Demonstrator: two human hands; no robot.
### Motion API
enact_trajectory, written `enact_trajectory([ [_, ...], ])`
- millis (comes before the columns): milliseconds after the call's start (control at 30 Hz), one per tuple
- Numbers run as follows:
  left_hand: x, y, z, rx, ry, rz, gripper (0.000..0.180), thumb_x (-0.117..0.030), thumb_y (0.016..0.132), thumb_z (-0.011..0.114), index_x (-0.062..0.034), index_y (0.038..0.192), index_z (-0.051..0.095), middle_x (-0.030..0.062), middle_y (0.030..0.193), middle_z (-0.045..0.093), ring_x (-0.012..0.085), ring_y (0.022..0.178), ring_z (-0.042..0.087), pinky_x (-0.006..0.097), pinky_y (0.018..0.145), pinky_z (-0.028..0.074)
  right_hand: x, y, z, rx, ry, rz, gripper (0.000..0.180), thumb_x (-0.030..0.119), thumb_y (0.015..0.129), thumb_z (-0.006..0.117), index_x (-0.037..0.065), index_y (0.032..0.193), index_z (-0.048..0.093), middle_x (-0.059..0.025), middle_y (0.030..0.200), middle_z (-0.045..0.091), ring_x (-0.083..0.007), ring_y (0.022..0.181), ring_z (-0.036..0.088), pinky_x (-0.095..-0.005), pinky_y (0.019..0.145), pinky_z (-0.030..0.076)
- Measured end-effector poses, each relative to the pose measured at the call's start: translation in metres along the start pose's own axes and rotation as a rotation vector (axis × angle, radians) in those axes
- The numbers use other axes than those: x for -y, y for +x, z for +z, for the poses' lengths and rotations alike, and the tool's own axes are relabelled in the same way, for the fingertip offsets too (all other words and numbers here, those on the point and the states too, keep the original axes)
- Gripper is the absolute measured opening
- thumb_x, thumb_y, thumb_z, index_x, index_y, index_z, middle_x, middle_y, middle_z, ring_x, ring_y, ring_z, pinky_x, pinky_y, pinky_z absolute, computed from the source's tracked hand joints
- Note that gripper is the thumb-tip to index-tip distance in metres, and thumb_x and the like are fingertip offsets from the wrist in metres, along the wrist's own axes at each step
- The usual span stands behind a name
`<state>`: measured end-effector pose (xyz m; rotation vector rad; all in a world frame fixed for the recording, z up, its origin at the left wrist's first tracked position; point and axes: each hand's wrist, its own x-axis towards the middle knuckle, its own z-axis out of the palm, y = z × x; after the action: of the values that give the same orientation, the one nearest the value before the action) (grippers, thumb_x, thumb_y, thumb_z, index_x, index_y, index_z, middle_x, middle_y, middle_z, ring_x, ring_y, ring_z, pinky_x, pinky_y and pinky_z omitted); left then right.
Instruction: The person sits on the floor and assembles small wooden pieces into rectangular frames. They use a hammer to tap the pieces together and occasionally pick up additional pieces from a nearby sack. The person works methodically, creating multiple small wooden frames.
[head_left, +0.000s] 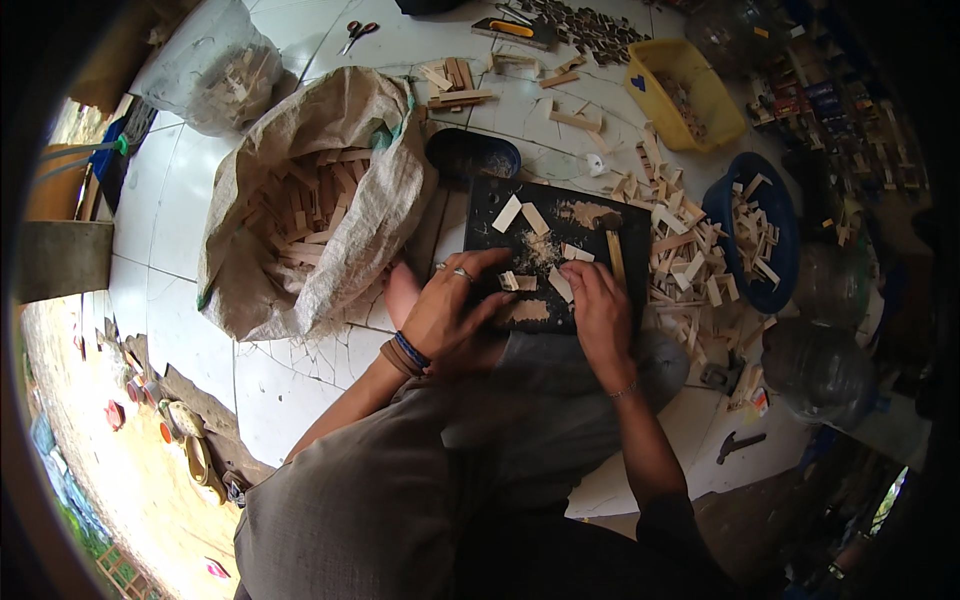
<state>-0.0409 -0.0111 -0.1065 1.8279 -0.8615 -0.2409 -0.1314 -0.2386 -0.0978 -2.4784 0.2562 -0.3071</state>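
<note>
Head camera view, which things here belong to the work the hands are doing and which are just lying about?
In use:
left hand
right hand
small pale wood pieces under the fingers
dark flat work board
wooden-handled hammer on the board

Lying about:
woven sack of wood offcuts
yellow plastic tub
blue basin of wood pieces
scissors
dark hammer on the floor

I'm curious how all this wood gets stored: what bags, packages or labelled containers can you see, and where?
Woven sack: left of the dark work board, open, beige, full of wood strips.
Clear plastic bag: upper left, holding wood pieces.
Yellow tub: upper right, rectangular.
Blue basin: right, holding small wood pieces.
No signs or screens show.
</note>
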Motion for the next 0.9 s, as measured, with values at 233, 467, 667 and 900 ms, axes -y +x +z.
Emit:
enact_trajectory([
  [233,0.0019,-0.0005,0.0006,-0.010,-0.001,0.001,0.054,-0.014,0.091,0.076,-0.0041,0.139,0.054,0.0167,0.129,0.065,0.0358,0.119,0.062,0.043,0.102,0.049,-0.0010,0.0017,0.0032,0.008,0.021,-0.002,0.009,0.011,0.098,0.066,0.006,0.104,0.069,-0.0118,0.102,0.070,-0.0361,0.089,0.069,-0.0437,0.076,0.054],
  [467,0.0037,-0.0008,0.0024,-0.010,0.001,-0.002,0.055,-0.012,0.090,0.076,-0.0038,0.140,0.053,0.0164,0.129,0.065,0.0356,0.119,0.062,0.043,0.102,0.049,-0.0030,0.0024,0.0043,0.011,-0.023,-0.026,0.008,0.011,0.097,0.067,0.006,0.104,0.069,-0.0114,0.102,0.069,-0.0364,0.088,0.068,-0.0438,0.075,0.053],
  [667,0.0033,-0.0011,0.0016,-0.008,0.003,0.000,0.055,-0.012,0.090,0.076,-0.0042,0.140,0.053,0.0159,0.129,0.065,0.0354,0.118,0.062,0.043,0.101,0.049,-0.0023,0.0036,0.0033,0.021,-0.036,-0.042,0.011,0.011,0.099,0.064,0.003,0.105,0.069,-0.0134,0.101,0.069,-0.0360,0.089,0.069,-0.0416,0.077,0.054],
  [900,0.0038,-0.0008,0.0024,-0.019,0.012,0.017,0.054,-0.013,0.091,0.076,-0.0038,0.139,0.053,0.0159,0.129,0.065,0.0351,0.118,0.062,0.043,0.100,0.050,-0.0018,0.0056,0.0033,0.043,-0.041,-0.032,0.012,0.011,0.100,0.063,0.001,0.104,0.069,-0.0148,0.101,0.069,-0.0361,0.091,0.069,-0.0414,0.077,0.055],
])
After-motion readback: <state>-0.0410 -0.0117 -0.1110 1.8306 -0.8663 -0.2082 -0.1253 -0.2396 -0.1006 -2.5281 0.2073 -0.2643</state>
